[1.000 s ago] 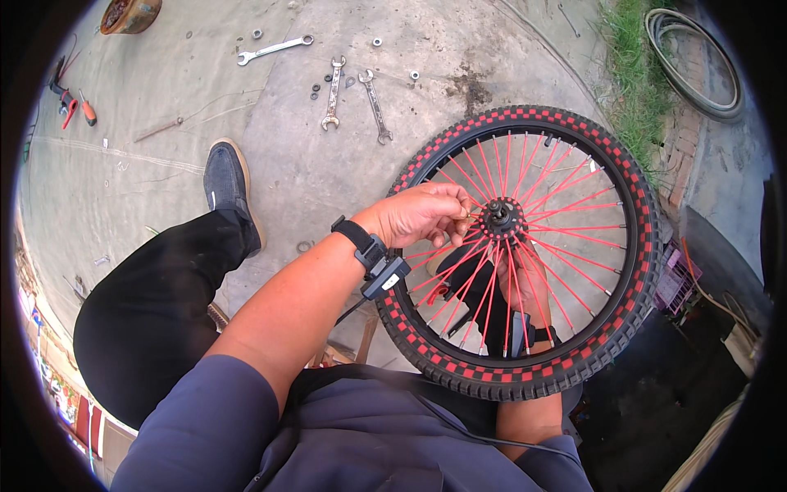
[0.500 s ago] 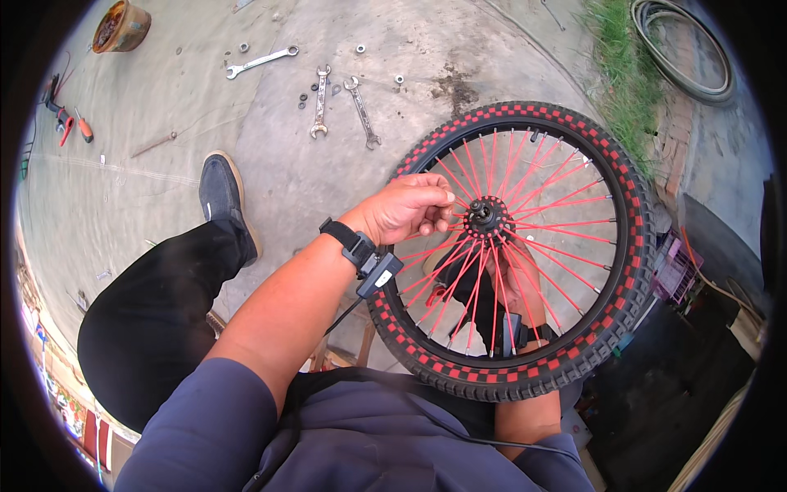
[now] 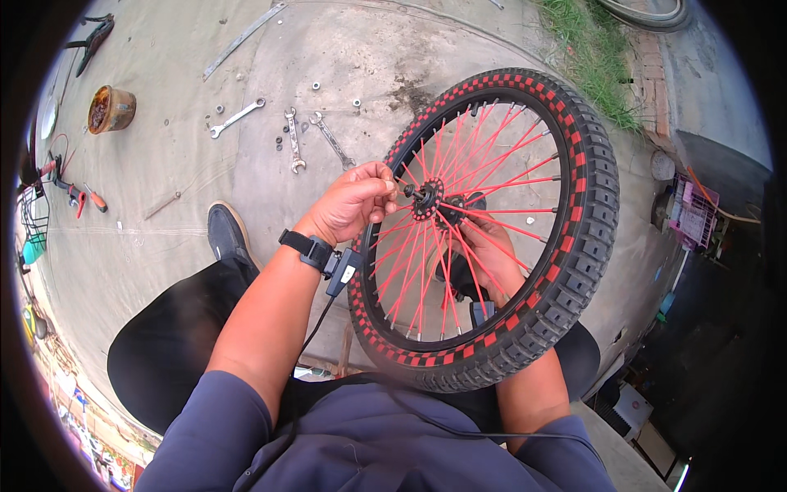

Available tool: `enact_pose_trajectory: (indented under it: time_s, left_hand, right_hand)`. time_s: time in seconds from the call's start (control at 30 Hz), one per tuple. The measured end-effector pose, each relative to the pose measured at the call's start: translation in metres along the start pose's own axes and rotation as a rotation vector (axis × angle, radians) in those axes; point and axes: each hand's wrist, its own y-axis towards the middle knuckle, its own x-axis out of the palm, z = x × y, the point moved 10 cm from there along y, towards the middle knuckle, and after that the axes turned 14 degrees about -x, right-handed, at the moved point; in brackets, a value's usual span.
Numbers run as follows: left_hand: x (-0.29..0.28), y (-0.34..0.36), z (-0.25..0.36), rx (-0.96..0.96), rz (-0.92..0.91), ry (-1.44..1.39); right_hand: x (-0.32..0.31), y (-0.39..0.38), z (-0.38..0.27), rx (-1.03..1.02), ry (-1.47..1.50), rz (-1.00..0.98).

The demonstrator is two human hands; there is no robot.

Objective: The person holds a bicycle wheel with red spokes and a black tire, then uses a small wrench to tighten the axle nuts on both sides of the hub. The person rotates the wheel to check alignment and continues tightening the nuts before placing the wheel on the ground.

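Observation:
A bicycle wheel (image 3: 597,184) with a knobby black tyre, red checkered sidewall and red spokes leans, tilted, above my lap. My left hand (image 3: 358,199) is beside the near end of its axle (image 3: 414,192), thumb and fingers pinched together; whatever is between them is too small to make out. Behind the spokes, my right hand (image 3: 489,246) is closed around the far end of the black hub (image 3: 451,211), partly hidden by the spokes and rim. Each wrist wears a strap with a small box.
On the concrete beyond lie three wrenches (image 3: 293,141), several loose nuts (image 3: 357,103) and a flat metal bar (image 3: 243,43). A rusty pot (image 3: 121,110) and an orange-handled screwdriver (image 3: 97,201) are at left. Grass (image 3: 592,70) and a pink crate (image 3: 695,211) are at right.
The wheel has tilted and shifted left, showing more tread and the hub's length. My left hand has moved left with the axle end. The view has shifted too.

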Motion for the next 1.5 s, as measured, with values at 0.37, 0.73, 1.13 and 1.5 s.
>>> enact_pose_trajectory:
  time_s: [0.37, 0.73, 1.13, 1.5]
  left_hand:
    - [-0.005, -0.023, 0.012, 0.006, 0.179, 0.088]
    - [-0.021, -0.03, 0.002, -0.005, 0.212, 0.036]
    - [-0.012, -0.017, -0.004, -0.023, 0.13, 0.012]
    - [-0.01, 0.001, -0.021, -0.149, 0.189, 0.267]
  right_hand:
    - [-0.012, 0.019, 0.031, -0.184, -0.189, -0.226]
    - [0.003, 0.006, 0.015, -0.029, -0.046, -0.101]
    - [0.012, -0.007, -0.011, 0.094, -0.192, -0.047]
    - [-0.008, -0.006, -0.008, 0.121, -0.043, -0.028]
